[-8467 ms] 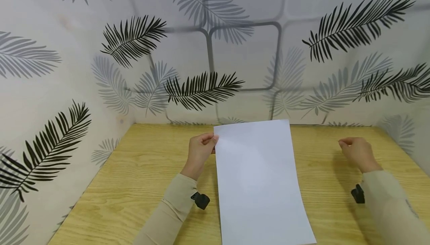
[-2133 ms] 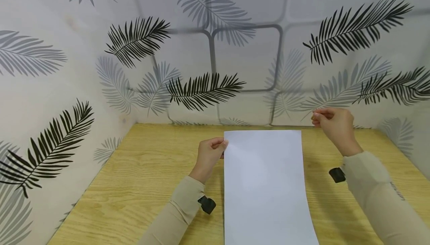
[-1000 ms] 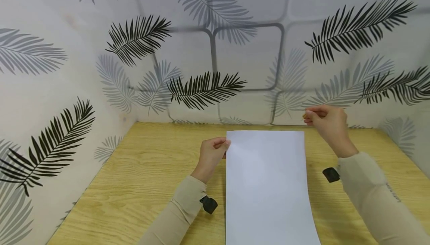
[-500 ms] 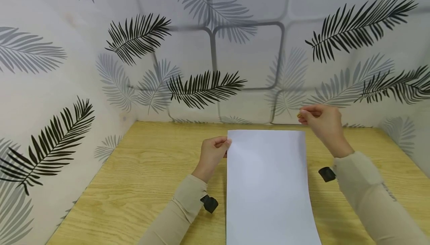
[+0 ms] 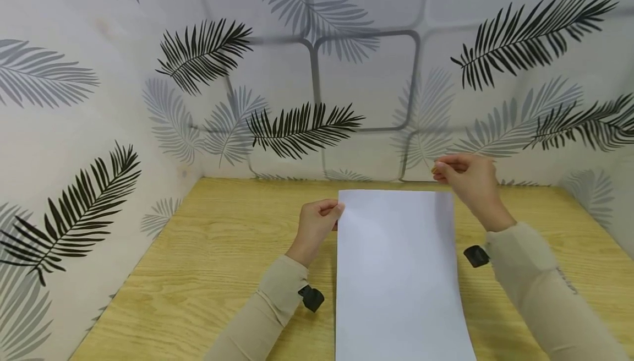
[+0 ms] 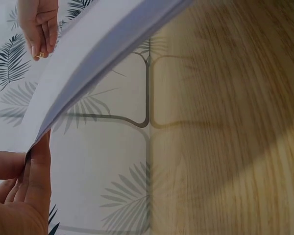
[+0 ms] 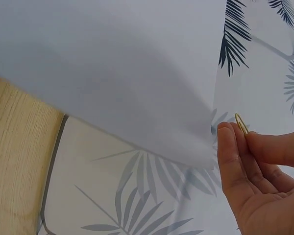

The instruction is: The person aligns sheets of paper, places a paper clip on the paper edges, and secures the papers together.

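Observation:
White paper [image 5: 396,273] stands raised at its far end, its near part running out of the bottom of the head view. My left hand [image 5: 315,229] pinches its upper left corner; in the left wrist view the thumb and fingers of that hand [image 6: 24,191] grip the paper edge [image 6: 83,63]. My right hand [image 5: 470,187] holds a small gold paper clip [image 5: 435,170] just beyond the upper right corner, apart from the paper. The right wrist view shows the clip [image 7: 241,124] between thumb and fingers of the right hand [image 7: 264,181], its looped end sticking up beside the paper [image 7: 137,73].
A light wood-grain table [image 5: 208,251] lies under both arms. Behind it and at its sides rise pale walls [image 5: 366,157] with a leaf pattern. A small black camera sits at each wrist, the left one [image 5: 312,298] close to the paper's left edge.
My right hand has moved left with the clip, closer to the paper's upper right corner. Earlier it was low over the table at the right. The left hand and paper have shifted slightly right.

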The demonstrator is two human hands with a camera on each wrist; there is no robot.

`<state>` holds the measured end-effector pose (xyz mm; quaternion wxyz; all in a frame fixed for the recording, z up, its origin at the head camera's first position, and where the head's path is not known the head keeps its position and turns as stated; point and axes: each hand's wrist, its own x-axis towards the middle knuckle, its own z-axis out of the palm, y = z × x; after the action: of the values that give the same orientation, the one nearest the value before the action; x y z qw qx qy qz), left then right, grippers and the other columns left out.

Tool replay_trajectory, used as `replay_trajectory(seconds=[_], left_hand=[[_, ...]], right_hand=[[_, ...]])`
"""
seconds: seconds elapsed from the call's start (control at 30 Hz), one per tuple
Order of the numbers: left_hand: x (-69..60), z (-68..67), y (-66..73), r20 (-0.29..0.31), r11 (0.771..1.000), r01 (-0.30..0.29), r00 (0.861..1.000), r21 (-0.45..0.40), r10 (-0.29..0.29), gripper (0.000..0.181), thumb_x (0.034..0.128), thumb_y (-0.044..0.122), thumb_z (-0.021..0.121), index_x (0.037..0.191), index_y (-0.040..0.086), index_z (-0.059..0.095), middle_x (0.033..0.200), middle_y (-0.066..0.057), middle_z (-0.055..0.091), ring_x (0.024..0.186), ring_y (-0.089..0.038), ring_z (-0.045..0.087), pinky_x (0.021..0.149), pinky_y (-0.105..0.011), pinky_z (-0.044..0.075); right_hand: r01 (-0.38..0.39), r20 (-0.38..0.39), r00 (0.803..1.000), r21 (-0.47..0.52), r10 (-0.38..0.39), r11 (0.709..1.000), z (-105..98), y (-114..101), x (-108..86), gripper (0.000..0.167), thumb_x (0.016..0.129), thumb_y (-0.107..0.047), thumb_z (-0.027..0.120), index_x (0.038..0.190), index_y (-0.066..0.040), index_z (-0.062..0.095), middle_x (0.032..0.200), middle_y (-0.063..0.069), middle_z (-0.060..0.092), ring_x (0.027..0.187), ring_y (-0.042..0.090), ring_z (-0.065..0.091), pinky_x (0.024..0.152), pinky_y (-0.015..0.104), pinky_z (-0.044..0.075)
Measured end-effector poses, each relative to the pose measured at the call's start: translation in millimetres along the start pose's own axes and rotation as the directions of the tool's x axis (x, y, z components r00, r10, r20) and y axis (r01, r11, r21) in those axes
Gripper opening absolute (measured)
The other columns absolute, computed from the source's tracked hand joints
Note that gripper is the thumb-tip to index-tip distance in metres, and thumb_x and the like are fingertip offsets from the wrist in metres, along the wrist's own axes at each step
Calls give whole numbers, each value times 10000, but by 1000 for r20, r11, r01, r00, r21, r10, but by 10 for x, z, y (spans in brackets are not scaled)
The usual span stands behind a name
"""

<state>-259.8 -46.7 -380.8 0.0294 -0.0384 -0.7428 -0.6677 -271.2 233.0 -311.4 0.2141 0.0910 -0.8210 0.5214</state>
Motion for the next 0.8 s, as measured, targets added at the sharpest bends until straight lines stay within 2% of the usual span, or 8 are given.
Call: replay_trajectory(seconds=[0.17,0.4,0.5,0.67,0.8], left_hand=[[-11,13,10,4,1000,18,1000,-4,-18,228,935,134,648,1084,-31,702,823,-79,676,666,-94,586,663,-274,545],[-19,19,-1,7,1000,23,1000,-11,-22,212,932,122,650,1078,-20,708,808,-67,670,669,-97,588,734,-377,558],[-17,25,-3,4,1000,26,1000,-9,-26,212,932,122,651,1077,-21,708,828,-72,680,671,-95,592,730,-374,559],[-19,33,3,4,1000,29,1000,-10,-29,218,932,126,652,1082,-22,706,843,-81,681,673,-95,592,727,-369,559],[-22,35,1,13,1000,14,1000,-18,-14,227,933,123,649,1093,-31,699,860,-105,687,669,-97,597,755,-418,554]], right_hand=[[-5,8,1000,51,4,999,42,2,-13,224,909,17,633,1037,201,629,780,40,706,635,3,658,620,192,545],[-11,24,1000,65,9,998,77,4,-25,219,917,10,626,1037,193,628,764,4,704,639,-2,656,630,205,549],[-6,33,999,62,3,998,85,5,-27,225,923,-3,623,1042,188,627,790,49,709,645,-2,655,639,225,555],[26,50,998,49,-28,998,112,3,-28,218,935,-15,610,1037,176,629,893,253,689,664,1,655,637,204,550],[36,69,997,25,-37,999,139,-2,-34,220,945,-23,597,1042,172,621,961,340,649,682,7,655,648,207,551]])
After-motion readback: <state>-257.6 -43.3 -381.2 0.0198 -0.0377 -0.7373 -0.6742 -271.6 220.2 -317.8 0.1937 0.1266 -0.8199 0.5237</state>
